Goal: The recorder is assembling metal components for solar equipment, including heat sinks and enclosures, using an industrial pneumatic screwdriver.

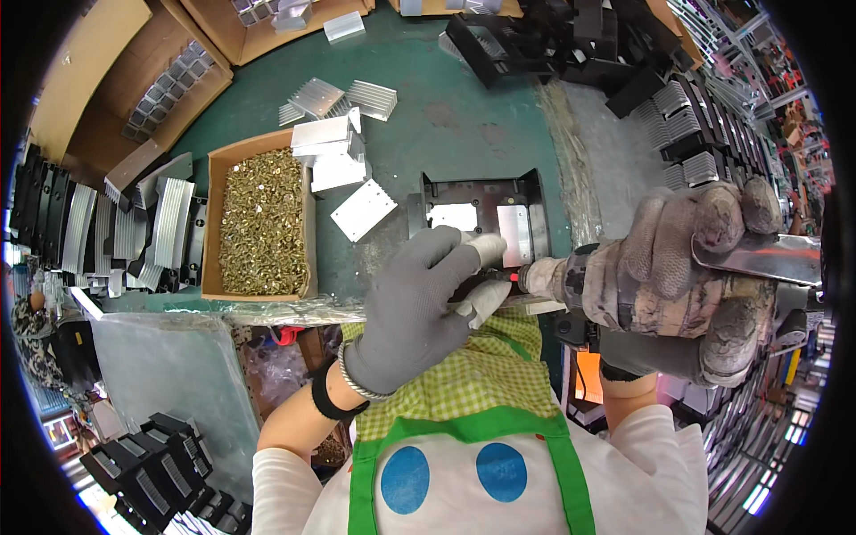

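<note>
My left hand [415, 290], in a grey glove with pale fingertip covers, is pinched at the near edge of a black metal housing [538, 218]. What lies between its thumb and forefinger is dark and mostly hidden. Inside the housing are silvery plates [513, 234]. My right hand [687, 267], in a soiled grey glove, wraps round a power screwdriver [615, 285] bound in worn tape. The tool lies nearly level, its red-collared tip pointing left, right beside my left fingertips.
Left of the housing stands a cardboard box [309, 241] of small brass-coloured screws. Beside it lie silver heat sinks [325, 143] and a white-silver plate [364, 210]. Finned parts [169, 223] line the left; black housings [535, 45] pile up at the back right. Cartons [98, 53] stand far left.
</note>
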Demonstrator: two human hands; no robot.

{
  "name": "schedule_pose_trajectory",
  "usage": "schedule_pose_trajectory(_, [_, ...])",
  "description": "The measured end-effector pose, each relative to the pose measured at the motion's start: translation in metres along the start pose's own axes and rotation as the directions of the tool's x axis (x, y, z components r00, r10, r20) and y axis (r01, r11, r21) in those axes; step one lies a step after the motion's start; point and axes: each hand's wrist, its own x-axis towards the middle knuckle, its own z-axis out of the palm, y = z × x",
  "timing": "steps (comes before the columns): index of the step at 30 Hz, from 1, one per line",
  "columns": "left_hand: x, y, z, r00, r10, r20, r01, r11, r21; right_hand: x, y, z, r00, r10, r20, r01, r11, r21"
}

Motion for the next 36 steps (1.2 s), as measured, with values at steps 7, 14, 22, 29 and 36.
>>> schedule_pose_trajectory(7, [0.002,-0.007,0.004,0.98,0.195,-0.042,-0.19,0.976,0.103,-0.003,0.001,0.0,1.0,0.011,-0.013,-0.011,1.0,-0.011])
schedule_pose_trajectory(14, [-0.002,-0.011,0.003,0.977,0.209,-0.026,-0.202,0.964,0.172,-0.005,0.007,0.001,1.0,0.019,-0.023,-0.02,1.0,-0.012])
schedule_pose_trajectory(22, [-0.012,-0.026,0.005,0.969,0.245,0.02,-0.246,0.966,0.077,-0.005,0.015,0.004,0.999,0.044,-0.023,-0.044,0.999,-0.013])
schedule_pose_trajectory(29, [-0.016,-0.023,-0.002,0.965,0.257,0.055,-0.262,0.929,0.26,-0.006,0.014,0.009,0.998,0.057,-0.01,-0.057,0.998,-0.025])
schedule_pose_trajectory(36, [-0.016,-0.038,-0.003,0.998,0.059,-0.013,-0.046,0.884,0.464,-0.011,0.023,0.014,0.994,0.109,-0.012,-0.11,0.989,-0.095])
